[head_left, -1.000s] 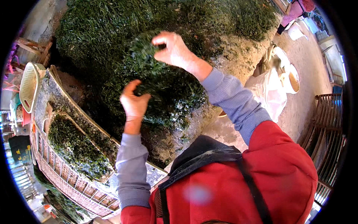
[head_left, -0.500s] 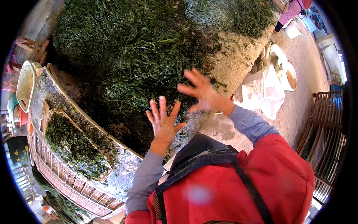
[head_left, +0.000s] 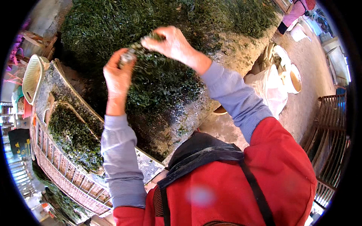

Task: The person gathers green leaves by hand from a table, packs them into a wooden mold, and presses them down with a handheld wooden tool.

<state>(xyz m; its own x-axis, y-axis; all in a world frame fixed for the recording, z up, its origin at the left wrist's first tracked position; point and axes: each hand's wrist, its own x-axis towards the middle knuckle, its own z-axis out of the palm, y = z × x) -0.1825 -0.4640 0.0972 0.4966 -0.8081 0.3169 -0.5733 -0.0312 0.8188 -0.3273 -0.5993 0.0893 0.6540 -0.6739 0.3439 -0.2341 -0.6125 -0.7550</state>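
A broad heap of dark green leaves (head_left: 94,34) covers the large stone-like slab (head_left: 233,56) in front of me. Both hands hover over the heap, with fingers curled round small bunches of leaves. My left hand (head_left: 117,81) is upright on the left, closed on a clump that has a pale, blurred patch in it. To its right and farther off, my right hand (head_left: 173,43) is closed on another green bunch. Loose leaves between the two hands are smeared by motion, so I cannot tell whether the bunches join.
At left, a tray of green leaves (head_left: 71,133) rests by a cream plastic basket (head_left: 32,81). White sacks (head_left: 266,88) and a pale bucket (head_left: 292,80) stand on the right floor. Bamboo racks (head_left: 326,128) line the far right. Another person (head_left: 292,17) is at upper right.
Both hands have moved up and left across the heap, farther from me. They were spread open and are now closed on leaves.
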